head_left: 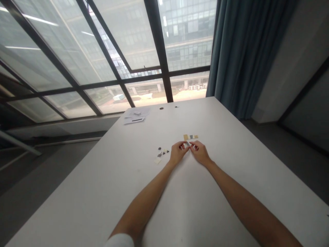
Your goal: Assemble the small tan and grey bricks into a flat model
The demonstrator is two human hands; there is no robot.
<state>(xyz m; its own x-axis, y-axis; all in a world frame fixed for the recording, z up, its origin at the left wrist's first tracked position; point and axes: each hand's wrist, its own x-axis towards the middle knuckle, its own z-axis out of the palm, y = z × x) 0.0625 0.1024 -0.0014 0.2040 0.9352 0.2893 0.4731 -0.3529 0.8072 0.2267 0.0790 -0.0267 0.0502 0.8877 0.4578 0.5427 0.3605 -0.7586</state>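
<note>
Windows (189,34) and a blue curtain (236,51) stand beyond the white counter (102,192), over which left hand (178,152) and right hand (200,152) meet, fingers (185,149) pinched together on a small grey piece (187,144) near a row of flat pieces (185,137).

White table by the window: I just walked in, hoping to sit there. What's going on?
A person's left hand and right hand meet over the white table, apparently holding a small grey piece between them. Just beyond lies a short row of yellowish and grey pieces. Small dark and pale pieces lie scattered to the left.
</note>
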